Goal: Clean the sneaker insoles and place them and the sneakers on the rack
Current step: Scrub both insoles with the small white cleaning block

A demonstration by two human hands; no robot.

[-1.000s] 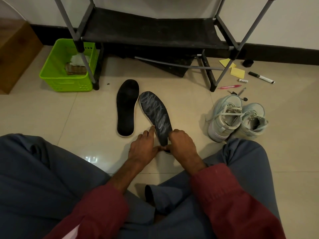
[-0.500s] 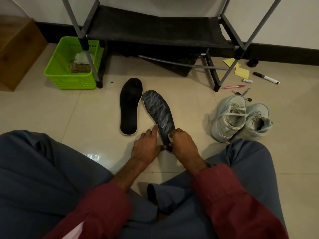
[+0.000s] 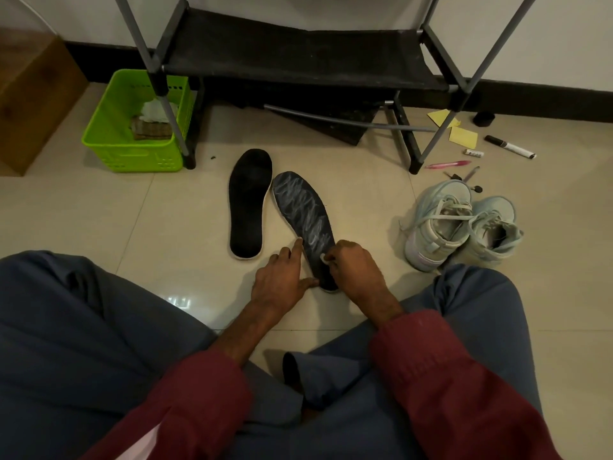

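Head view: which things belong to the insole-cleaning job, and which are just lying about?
Job: scribbled insole, black insole, sneakers, rack, white piece pinched in right hand, left hand touching the scribbled insole.
Lying about: marker, pink pen, yellow notes, green basket.

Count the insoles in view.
2. A plain black insole lies on the floor; a white-streaked insole lies right of it, left hand touching its near end, right hand pinching a white object on it. More may hide inside the sneakers.
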